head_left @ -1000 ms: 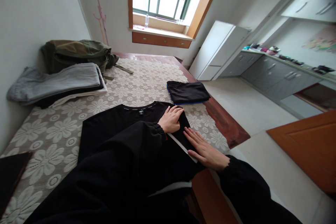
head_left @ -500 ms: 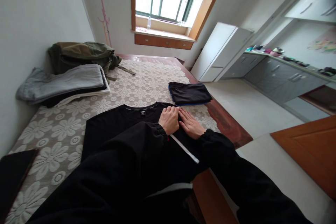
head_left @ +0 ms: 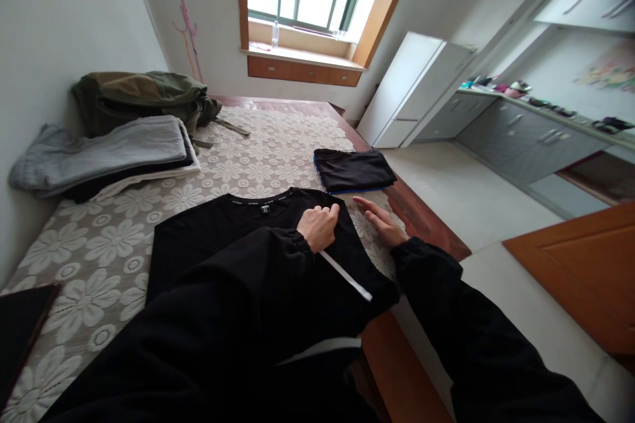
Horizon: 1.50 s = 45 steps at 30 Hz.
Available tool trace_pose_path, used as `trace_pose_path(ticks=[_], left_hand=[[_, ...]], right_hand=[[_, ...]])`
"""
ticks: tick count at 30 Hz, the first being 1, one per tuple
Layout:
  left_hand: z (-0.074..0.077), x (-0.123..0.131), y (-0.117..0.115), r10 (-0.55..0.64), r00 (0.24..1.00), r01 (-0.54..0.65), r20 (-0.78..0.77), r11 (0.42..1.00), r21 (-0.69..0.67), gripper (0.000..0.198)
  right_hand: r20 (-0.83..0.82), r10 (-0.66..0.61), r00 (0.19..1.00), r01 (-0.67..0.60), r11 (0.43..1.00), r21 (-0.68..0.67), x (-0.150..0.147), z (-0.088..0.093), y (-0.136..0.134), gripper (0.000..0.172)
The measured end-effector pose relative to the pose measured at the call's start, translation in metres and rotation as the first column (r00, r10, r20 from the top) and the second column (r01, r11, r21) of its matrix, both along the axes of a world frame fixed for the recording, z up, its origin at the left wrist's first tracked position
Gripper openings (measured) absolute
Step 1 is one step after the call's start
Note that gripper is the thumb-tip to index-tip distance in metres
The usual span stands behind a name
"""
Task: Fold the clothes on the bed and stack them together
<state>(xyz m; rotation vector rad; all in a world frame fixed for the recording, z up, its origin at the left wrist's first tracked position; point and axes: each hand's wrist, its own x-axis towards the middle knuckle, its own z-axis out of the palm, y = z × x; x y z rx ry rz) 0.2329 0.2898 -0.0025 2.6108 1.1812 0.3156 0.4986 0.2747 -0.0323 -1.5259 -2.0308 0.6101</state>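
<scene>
Folded clothes stack, light-grey fabric on top (head_left: 104, 149), at shirt's 10 o'clock, on beige floral lace cloth (head_left: 116, 241). Black crew-neck fabric shirt (head_left: 206, 228) laid flat, collar toward 12. Left hand (head_left: 318, 228): grip curled on shirt's shoulder, can't tell if grasping fabric; shirt mostly 6–9 o'clock from it. Dark folded garment (head_left: 354, 170), 1 o'clock from left hand. Right hand (head_left: 381, 221): grip released, fingers extended, shirt just beside, 8–9 o'clock.

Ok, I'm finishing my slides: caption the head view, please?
Left hand curled on a black shirt, right hand open beside it, folded garments beyond.
</scene>
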Motion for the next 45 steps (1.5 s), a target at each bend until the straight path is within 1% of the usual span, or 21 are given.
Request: trace_pose_path(ticks=[2,4,7,10,17,23,26,29,31,33,35,37,40,42,43,45], left_hand=[[0.003,-0.001,0.002,-0.001,1.0,0.001,-0.009,1.0,-0.024,0.032],[0.006,-0.002,0.003,0.005,1.0,-0.006,-0.02,0.999,-0.05,0.031],[0.01,-0.004,0.005,0.014,0.999,-0.016,-0.033,0.996,-0.086,0.03],[0.014,-0.007,0.005,0.017,0.999,-0.022,-0.046,0.992,-0.125,0.029],[0.019,-0.013,0.003,-0.003,0.996,-0.014,-0.087,0.979,-0.203,0.034],[0.024,-0.014,0.0,-0.013,0.994,-0.012,-0.11,0.975,-0.22,0.033],[0.025,-0.016,-0.001,-0.026,0.993,-0.001,-0.118,0.976,-0.217,0.039],[0.026,-0.016,-0.003,-0.034,0.991,0.007,-0.129,0.979,-0.205,0.047],[0.029,-0.016,-0.005,-0.033,0.989,0.004,-0.141,0.981,-0.195,0.048],[0.035,-0.017,-0.01,-0.027,0.987,-0.003,-0.157,0.983,-0.185,0.045],[0.045,-0.019,-0.019,-0.016,0.984,-0.015,-0.178,0.985,-0.174,0.041],[0.06,-0.021,-0.03,-0.008,0.981,-0.023,-0.195,0.987,-0.161,0.036],[0.086,-0.025,-0.047,-0.045,0.982,0.02,-0.183,0.991,-0.135,0.035],[0.098,-0.03,-0.056,-0.08,0.981,0.06,-0.178,0.992,-0.113,0.033],[0.101,-0.035,-0.059,-0.087,0.979,0.07,-0.186,0.992,-0.101,0.03],[0.102,-0.049,-0.064,-0.08,0.97,0.063,-0.23,0.995,-0.081,0.025]], right_hand=[[0.072,-0.001,0.997,0.0,1.0,0.022,0.001,-0.005,-0.003,0.055],[0.186,0.027,0.982,-0.041,0.997,0.068,-0.003,-0.01,-0.004,0.055],[0.364,0.094,0.927,-0.144,0.983,0.113,-0.012,-0.014,-0.007,0.06],[0.448,0.127,0.885,-0.196,0.975,0.11,-0.016,-0.015,-0.008,0.064],[0.521,0.161,0.838,-0.228,0.971,0.067,-0.011,-0.017,-0.006,0.063],[0.555,0.167,0.815,-0.242,0.968,0.064,-0.01,-0.017,-0.006,0.064],[0.554,0.191,0.81,-0.257,0.965,0.043,-0.01,-0.012,-0.005,0.067],[0.548,0.188,0.815,-0.237,0.971,0.018,-0.015,-0.009,-0.003,0.069],[0.544,0.157,0.824,-0.202,0.979,0.024,-0.023,-0.011,-0.003,0.068],[0.538,0.119,0.834,-0.181,0.982,0.063,-0.033,-0.019,-0.003,0.067],[0.529,0.086,0.844,-0.183,0.974,0.135,-0.044,-0.031,-0.004,0.068],[0.507,0.061,0.86,-0.196,0.956,0.218,-0.051,-0.045,-0.005,0.07],[0.462,0.068,0.884,-0.235,0.92,0.314,-0.055,-0.06,-0.005,0.072],[0.449,0.086,0.889,-0.261,0.902,0.343,-0.055,-0.063,-0.004,0.073],[0.449,0.086,0.889,-0.262,0.901,0.347,-0.056,-0.062,-0.003,0.073],[0.454,0.063,0.889,-0.238,0.91,0.339,-0.059,-0.059,-0.004,0.074]])
